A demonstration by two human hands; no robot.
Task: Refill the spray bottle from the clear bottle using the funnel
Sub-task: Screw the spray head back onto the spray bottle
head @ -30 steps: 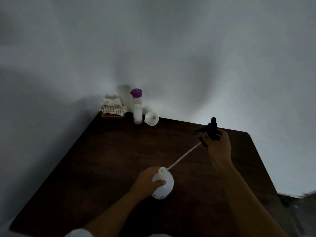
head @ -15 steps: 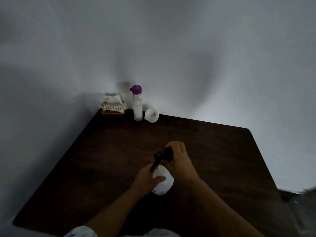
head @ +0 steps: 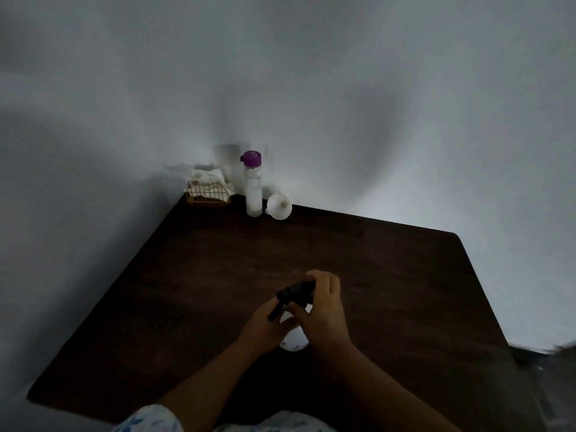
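Dark wooden table (head: pixel 389 275) set into a pale-walled corner, dimly lit. Spray bottle (head: pixel 294 341) — white, rounded, upright near the front middle of the table; left hand (head: pixel 265 328) wrapped around its body, right hand (head: pixel 324 310) closed over the black trigger head (head: pixel 294 293) seated at the neck. Well apart, at the far corner: clear bottle (head: pixel 254 188) with purple cap, upright; white funnel (head: pixel 279 206) lying tipped just beside it on the right; small wire basket (head: pixel 207 194) with a pale cloth — to its left.
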